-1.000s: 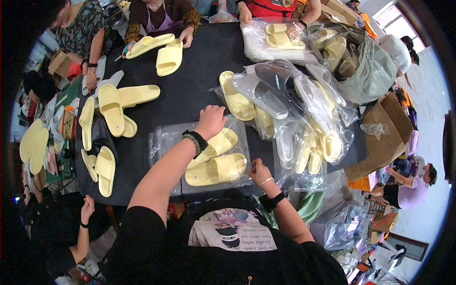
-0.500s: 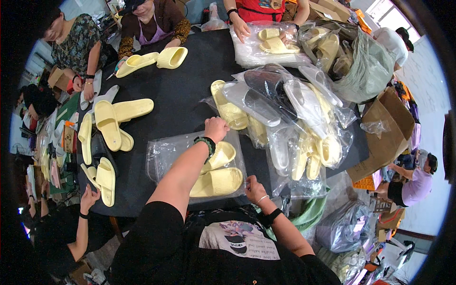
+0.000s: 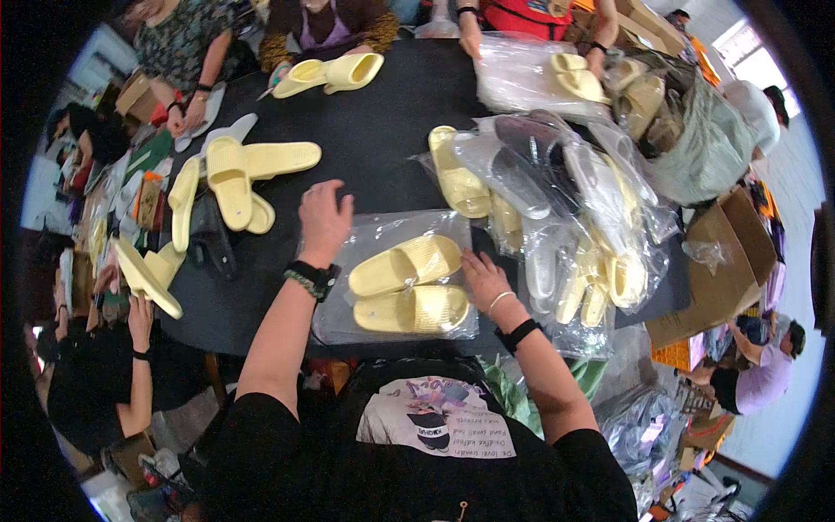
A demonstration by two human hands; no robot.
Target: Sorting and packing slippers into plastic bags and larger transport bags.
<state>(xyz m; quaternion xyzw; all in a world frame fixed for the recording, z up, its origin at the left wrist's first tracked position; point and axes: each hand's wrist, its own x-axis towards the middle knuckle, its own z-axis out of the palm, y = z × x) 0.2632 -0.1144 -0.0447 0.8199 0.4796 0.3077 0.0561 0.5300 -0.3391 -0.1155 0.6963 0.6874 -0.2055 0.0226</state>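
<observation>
A pair of pale yellow slide slippers lies side by side in a clear plastic bag on the dark tabletop in front of me. My left hand, its thumb and fingers apart and empty, hovers by the bag's far left corner. Stretched fingers of my right hand rest at the bag's right edge, beside the slippers' ends. Just beyond that hand rises a pile of bagged slippers in yellow, white and black.
Loose yellow slippers and a black one lie on the left. Co-workers' hands hold yellow slippers at the far edge and one at left. A stack of clear bags, a grey-green sack and a cardboard box flank the right.
My left hand has left the bag's far right corner and moved left, opening. My right hand has slid from the near right corner up along the edge. A co-worker at left has lifted slippers.
</observation>
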